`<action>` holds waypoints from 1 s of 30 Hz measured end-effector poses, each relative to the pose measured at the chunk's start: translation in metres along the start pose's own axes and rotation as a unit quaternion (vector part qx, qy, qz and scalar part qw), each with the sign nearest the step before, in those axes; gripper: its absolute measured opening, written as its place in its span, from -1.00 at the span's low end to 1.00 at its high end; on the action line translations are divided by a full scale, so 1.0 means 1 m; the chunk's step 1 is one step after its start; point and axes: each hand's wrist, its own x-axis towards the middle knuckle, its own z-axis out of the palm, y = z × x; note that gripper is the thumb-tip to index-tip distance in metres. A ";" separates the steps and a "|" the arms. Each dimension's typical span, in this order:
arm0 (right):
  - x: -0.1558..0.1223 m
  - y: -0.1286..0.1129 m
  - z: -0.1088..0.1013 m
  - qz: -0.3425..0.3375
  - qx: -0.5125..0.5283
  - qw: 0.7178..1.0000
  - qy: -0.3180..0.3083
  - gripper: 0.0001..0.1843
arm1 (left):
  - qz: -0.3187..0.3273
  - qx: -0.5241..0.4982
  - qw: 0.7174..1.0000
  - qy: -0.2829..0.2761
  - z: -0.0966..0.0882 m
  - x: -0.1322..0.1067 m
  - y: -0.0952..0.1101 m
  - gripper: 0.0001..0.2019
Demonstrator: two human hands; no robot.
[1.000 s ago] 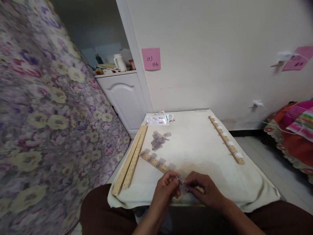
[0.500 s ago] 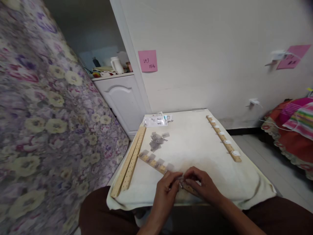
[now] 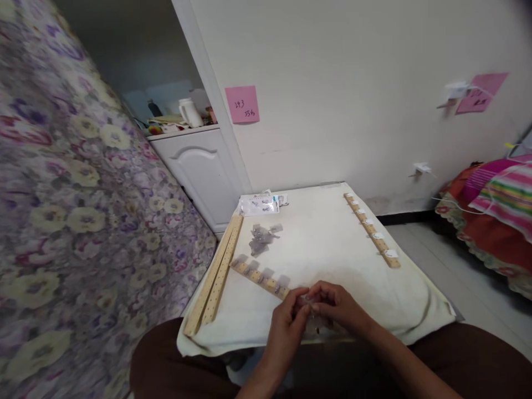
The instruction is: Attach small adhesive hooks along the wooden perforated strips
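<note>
My left hand and my right hand meet at the table's near edge, fingers pinched together around a small clear-and-metal piece. The fingertips hide most of it; a tiny golden end hangs below. Under the hands runs a slanting wooden strip with holes; several small metal pieces with clear tabs stand along its left part, and its right part is mostly covered. Beyond it lies a loose pile of small clear-tabbed pieces.
Two bare wooden strips lie side by side along the table's left edge. Another strip with white-tabbed pieces lies at right. Flat clear packages rest at the back left. A cream cloth covers the table; a floral curtain hangs left.
My hands have come closer together, with the right fingers now touching the left. The small piece now dangles below the fingertips. The view has shifted slightly to the right.
</note>
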 end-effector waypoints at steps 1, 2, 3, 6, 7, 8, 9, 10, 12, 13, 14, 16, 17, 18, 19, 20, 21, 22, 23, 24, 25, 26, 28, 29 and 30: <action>0.000 -0.001 -0.003 0.001 0.000 1.000 0.007 -0.70 | -0.007 -0.004 1.000 0.006 0.001 0.000 -0.001 -0.69; 0.000 -0.003 -0.007 0.002 -0.001 1.000 0.023 -0.70 | -0.013 -0.007 1.000 0.014 0.001 0.000 -0.003 -0.68; -0.001 -0.004 -0.013 0.002 -0.003 0.999 0.045 -0.70 | -0.016 -0.008 1.000 0.022 0.000 0.000 -0.005 -0.67; -0.002 -0.001 -0.031 0.018 -0.012 0.993 0.115 -0.70 | -0.016 0.006 0.999 0.036 -0.003 -0.005 -0.012 -0.70; -0.003 0.002 -0.036 0.028 -0.015 0.991 0.129 -0.69 | -0.016 0.016 0.999 0.033 -0.003 -0.008 -0.016 -0.72; -0.004 0.005 -0.041 0.039 -0.017 0.990 0.135 -0.69 | -0.018 0.028 0.999 0.025 -0.003 -0.012 -0.020 -0.74; -0.005 0.009 -0.044 0.049 -0.017 0.989 0.140 -0.70 | -0.019 0.040 0.999 0.013 -0.002 -0.017 -0.024 -0.77; -0.007 0.013 -0.046 0.057 -0.017 0.988 0.140 -0.71 | -0.018 0.053 0.998 0.000 -0.001 -0.021 -0.029 -0.78; -0.009 0.019 -0.047 0.070 -0.019 0.989 0.132 -0.73 | -0.007 0.079 0.996 -0.031 0.003 -0.030 -0.037 -0.81; -0.009 0.021 -0.046 0.076 -0.022 0.989 0.124 -0.75 | 0.004 0.091 0.995 -0.046 0.006 -0.033 -0.040 -0.81; -0.010 0.023 -0.044 0.080 -0.026 0.990 0.113 -0.75 | 0.017 0.104 0.993 -0.059 0.008 -0.036 -0.043 -0.81; -0.010 0.025 -0.041 0.083 -0.037 0.992 0.092 -0.74 | 0.041 0.128 0.988 -0.079 0.011 -0.039 -0.046 -0.78; -0.009 0.026 -0.039 0.081 -0.044 0.992 0.085 -0.73 | 0.050 0.138 0.985 -0.086 0.012 -0.040 -0.047 -0.77; -0.009 0.027 -0.038 0.079 -0.053 0.992 0.082 -0.74 | 0.056 0.146 0.984 -0.089 0.012 -0.040 -0.047 -0.76; -0.008 0.028 -0.036 0.077 -0.064 0.992 0.081 -0.76 | 0.061 0.151 0.982 -0.092 0.012 -0.040 -0.046 -0.75; -0.007 0.029 -0.035 0.076 -0.075 0.991 0.083 -0.78 | 0.065 0.153 0.982 -0.094 0.012 -0.040 -0.046 -0.75; -0.007 0.030 -0.033 0.077 -0.085 0.990 0.087 -0.79 | 0.069 0.154 0.981 -0.096 0.012 -0.039 -0.046 -0.74; -0.006 0.031 -0.032 0.079 -0.093 0.988 0.093 -0.80 | 0.073 0.155 0.980 -0.096 0.012 -0.039 -0.046 -0.73; -0.006 0.031 -0.030 0.079 -0.100 0.987 0.100 -0.80 | 0.076 0.158 0.980 -0.095 0.012 -0.039 -0.047 -0.73; -0.006 0.032 -0.029 0.078 -0.106 0.985 0.107 -0.80 | 0.079 0.162 0.979 -0.091 0.012 -0.039 -0.048 -0.72; -0.005 0.033 -0.027 0.074 -0.113 0.984 0.115 -0.80 | 0.081 0.167 0.979 -0.087 0.012 -0.039 -0.049 -0.72; -0.005 0.033 -0.026 0.068 -0.120 0.983 0.121 -0.81 | 0.083 0.171 0.978 -0.083 0.012 -0.039 -0.051 -0.72; -0.004 0.036 -0.025 0.048 -0.138 0.980 0.132 -0.82 | 0.090 0.174 0.978 -0.075 0.012 -0.038 -0.054 -0.71; -0.004 0.037 -0.025 0.037 -0.153 0.978 0.138 -0.82 | 0.096 0.174 0.977 -0.073 0.013 -0.038 -0.055 -0.70; -0.004 0.039 -0.024 0.026 -0.170 0.974 0.146 -0.82 | 0.101 0.173 0.977 -0.072 0.013 -0.038 -0.056 -0.70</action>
